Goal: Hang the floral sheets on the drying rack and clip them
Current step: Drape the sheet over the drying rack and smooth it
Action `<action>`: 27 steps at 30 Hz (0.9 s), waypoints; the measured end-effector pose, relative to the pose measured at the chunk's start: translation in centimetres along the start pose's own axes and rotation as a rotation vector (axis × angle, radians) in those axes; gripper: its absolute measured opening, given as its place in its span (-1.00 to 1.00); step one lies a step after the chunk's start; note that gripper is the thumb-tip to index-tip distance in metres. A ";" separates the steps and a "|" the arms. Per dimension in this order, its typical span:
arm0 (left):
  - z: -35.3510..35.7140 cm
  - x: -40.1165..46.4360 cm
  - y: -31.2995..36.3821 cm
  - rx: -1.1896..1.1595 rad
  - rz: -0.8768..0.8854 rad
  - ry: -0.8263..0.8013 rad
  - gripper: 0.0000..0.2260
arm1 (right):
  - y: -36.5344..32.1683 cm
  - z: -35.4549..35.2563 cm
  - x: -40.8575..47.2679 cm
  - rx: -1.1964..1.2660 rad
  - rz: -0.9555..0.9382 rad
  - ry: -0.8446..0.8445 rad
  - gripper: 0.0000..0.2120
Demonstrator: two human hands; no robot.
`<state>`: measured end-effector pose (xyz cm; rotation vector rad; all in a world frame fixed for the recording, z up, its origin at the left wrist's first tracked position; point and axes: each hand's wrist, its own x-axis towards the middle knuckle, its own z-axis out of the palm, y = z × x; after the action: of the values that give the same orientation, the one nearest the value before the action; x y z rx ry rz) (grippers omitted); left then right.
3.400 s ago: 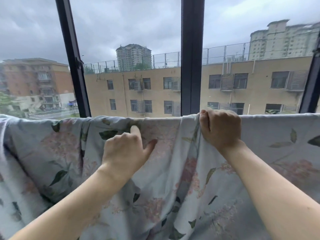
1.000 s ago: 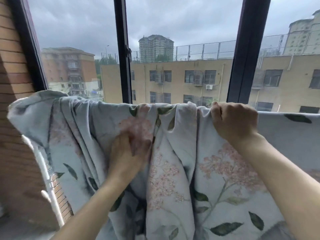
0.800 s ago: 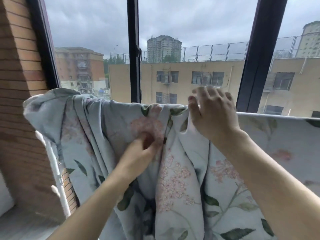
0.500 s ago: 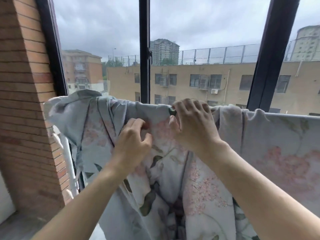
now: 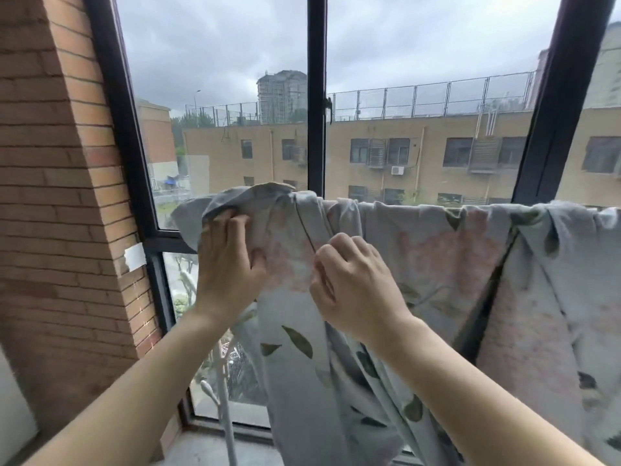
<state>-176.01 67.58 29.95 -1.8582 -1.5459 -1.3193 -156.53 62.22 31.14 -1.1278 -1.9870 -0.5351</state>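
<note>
- The left hand [image 5: 232, 260] holds the bunched end of the floral sheet [image 5: 437, 264]; its fingers reach up into a gathered fold just under the top line of the cloth, the thumb lying against the fabric. This looks like a hold meant to bring the loose end together and stop it sliding off the end of the bar.
- The right hand [image 5: 353, 284] sits just beside the left one, a little lower, fingers curled and pinching a vertical pleat of the same sheet. Judged from this, it is tightening or straightening the fold the left hand has gathered.
- The sheet is draped over the top bar of the drying rack [image 5: 221, 412], running from the hands off to the right edge of the view, ruffled along the top and falling in long folds below. Only a white upright of the rack shows, below the left hand; the bar itself is hidden under the cloth.
- No clip is visible anywhere on the sheet, so the hanging seems nearly settled and the clipping not yet done. The bunched end at the hands is a likely spot for a clip.
- Behind the sheet stands the window [image 5: 316, 95] with dark frames. A brick wall [image 5: 60, 196] lies to the left of the sheet's end, leaving little room there, which may be why the cloth is gathered rather than spread.
</note>
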 end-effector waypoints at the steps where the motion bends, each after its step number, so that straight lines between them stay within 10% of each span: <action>1: -0.1 0.4 -0.7 0.047 0.005 0.014 -0.57 | -1.1 0.6 0.1 0.009 -0.023 -0.013 -0.79; 6: -0.9 3.2 -2.7 0.038 0.047 0.032 -0.52 | -4.4 2.7 1.0 0.025 0.172 -0.224 -0.79; 14: -2.3 7.7 -8.6 -0.240 0.383 -0.105 -0.52 | -10.0 8.2 3.2 0.043 0.485 -0.334 -0.25; 27: -2.0 13.3 -16.1 -0.153 0.693 -0.205 -0.59 | -14.6 13.7 8.7 -0.165 0.676 -0.135 -0.59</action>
<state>-192.19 78.42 37.78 -2.3764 -0.7514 -0.9554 -177.46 68.45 29.82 -1.8674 -1.5420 -0.2671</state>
